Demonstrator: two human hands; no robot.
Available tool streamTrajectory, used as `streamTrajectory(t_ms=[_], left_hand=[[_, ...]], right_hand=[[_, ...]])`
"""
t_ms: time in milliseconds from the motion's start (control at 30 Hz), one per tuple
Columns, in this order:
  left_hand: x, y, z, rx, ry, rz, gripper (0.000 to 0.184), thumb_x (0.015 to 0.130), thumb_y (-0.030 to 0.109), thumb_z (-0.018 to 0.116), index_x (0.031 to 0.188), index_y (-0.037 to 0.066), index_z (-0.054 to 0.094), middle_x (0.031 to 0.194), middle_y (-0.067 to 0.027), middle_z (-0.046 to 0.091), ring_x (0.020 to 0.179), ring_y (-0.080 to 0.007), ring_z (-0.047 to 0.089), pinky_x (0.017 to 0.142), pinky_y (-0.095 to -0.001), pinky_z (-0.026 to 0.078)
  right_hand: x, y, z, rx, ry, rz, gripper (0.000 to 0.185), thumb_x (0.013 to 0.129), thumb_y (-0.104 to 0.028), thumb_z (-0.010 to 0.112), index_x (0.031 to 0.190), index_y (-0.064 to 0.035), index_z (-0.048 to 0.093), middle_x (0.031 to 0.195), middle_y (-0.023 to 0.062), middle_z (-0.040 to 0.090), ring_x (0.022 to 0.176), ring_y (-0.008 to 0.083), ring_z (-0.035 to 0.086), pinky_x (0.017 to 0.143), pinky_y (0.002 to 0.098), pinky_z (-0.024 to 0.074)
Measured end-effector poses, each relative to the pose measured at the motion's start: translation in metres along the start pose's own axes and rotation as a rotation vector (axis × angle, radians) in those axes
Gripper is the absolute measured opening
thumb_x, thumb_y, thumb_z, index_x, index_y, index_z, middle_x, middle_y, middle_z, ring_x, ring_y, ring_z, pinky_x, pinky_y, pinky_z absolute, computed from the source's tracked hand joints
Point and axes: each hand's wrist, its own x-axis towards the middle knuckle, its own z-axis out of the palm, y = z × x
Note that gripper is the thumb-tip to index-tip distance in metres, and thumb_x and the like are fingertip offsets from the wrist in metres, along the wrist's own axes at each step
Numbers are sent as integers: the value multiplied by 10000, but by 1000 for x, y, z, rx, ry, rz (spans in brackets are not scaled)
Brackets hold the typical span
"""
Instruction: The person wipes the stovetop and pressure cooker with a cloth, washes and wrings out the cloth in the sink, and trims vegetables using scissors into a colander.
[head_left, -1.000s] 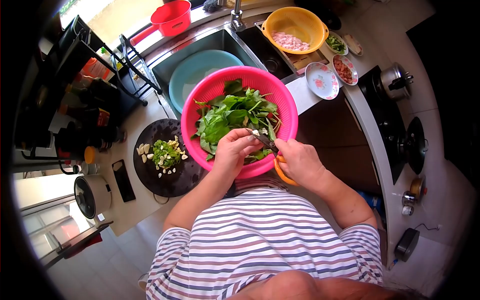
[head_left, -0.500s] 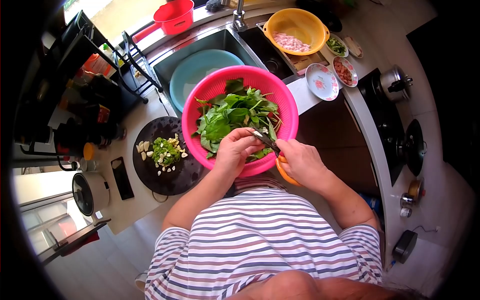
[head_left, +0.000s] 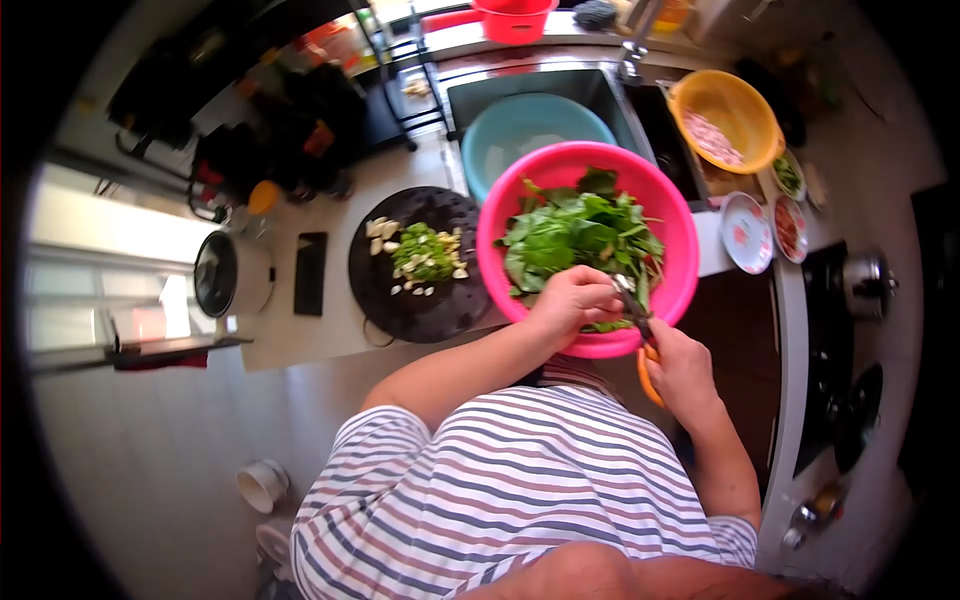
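Note:
Over the front rim of the pink basket (head_left: 490,235), my left hand (head_left: 577,303) pinches a small white piece (head_left: 623,283), seemingly garlic. My right hand (head_left: 682,368) is closed round the orange-handled scissors (head_left: 650,376), whose dark blades lie against the white piece. Green leaves (head_left: 570,235) fill the basket beneath both hands. To the left, a round dark board (head_left: 440,310) bears chopped green pieces (head_left: 425,253) and white garlic cloves (head_left: 382,232).
A blue basin (head_left: 490,135) sits in the sink behind the basket. At the back right are a yellow colander (head_left: 755,115) with pale meat and small dishes (head_left: 747,233). A phone (head_left: 310,274) and a cooker (head_left: 232,275) stand left; the stove (head_left: 825,350) is right.
The camera view has turned, so the counter, basket and hands appear shifted to the right. Both hands keep their hold over the basket, left on the white piece, right on the scissors.

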Motion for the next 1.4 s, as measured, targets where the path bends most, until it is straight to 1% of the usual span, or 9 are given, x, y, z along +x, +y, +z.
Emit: streamTrajectory(t_ms=[100,167,200,300,367,400,500,900,1400], left_hand=[[-9,9,-2,371,-90,50,204,788,81,628,963,4,557,888,-104,602,769,-188,619,692,-298,521],[-30,22,-1,1315,-87,642,245,749,70,640,978,19,570,898,-111,602,773,-207,621,673,-298,509],[-41,35,-8,1403,-10,1058,237,709,63,652,935,36,588,886,-108,601,768,-232,612,664,-318,501],[-61,84,-50,1542,291,1391,200,676,-26,606,863,45,609,826,-115,603,731,-283,596,632,-362,496],[-68,125,-104,1774,541,1345,288,683,-30,583,956,62,593,896,-115,588,822,-290,572,704,-364,466],[-74,139,-130,1836,675,1096,370,701,20,588,1063,90,559,996,-107,558,904,-289,539,773,-365,440],[-80,161,-201,2011,666,813,474,730,159,604,1194,165,504,1152,-96,488,1010,-300,468,841,-379,403],[-68,164,-243,2227,441,1034,305,783,228,600,1074,146,566,1119,-53,503,1027,-252,461,858,-378,372],[-21,193,-255,2087,536,1005,130,730,189,605,843,159,550,788,-47,488,747,-249,532,565,-370,453]], right_hand=[[1,4,-3,-43,-58,8,286,715,-102,616,981,-65,519,770,162,565,698,358,568,590,434,449],[1,4,-6,-87,-55,7,282,713,-120,627,966,-72,513,749,146,564,670,348,573,576,435,450],[3,2,-6,-106,-7,-19,314,710,-112,626,1002,-76,515,757,144,562,685,344,573,585,434,449],[1,2,-8,-129,18,-8,399,705,-94,621,1088,-83,512,775,139,556,718,335,569,607,428,448],[1,4,-8,-137,4,-10,399,703,-93,623,1085,-79,509,768,137,553,710,337,568,605,430,445],[2,4,-9,-135,3,-5,399,703,-93,623,1085,-79,509,768,137,553,710,337,568,605,430,445],[3,0,-9,-102,-2,16,368,692,-41,605,1050,-65,526,772,163,561,720,355,562,620,423,445],[4,-3,-2,-157,-18,30,408,704,-105,636,1085,-49,501,767,153,551,700,355,561,590,440,439],[11,-10,-5,-137,-52,80,353,717,-98,612,1057,-76,518,796,162,575,726,361,567,616,435,448]])
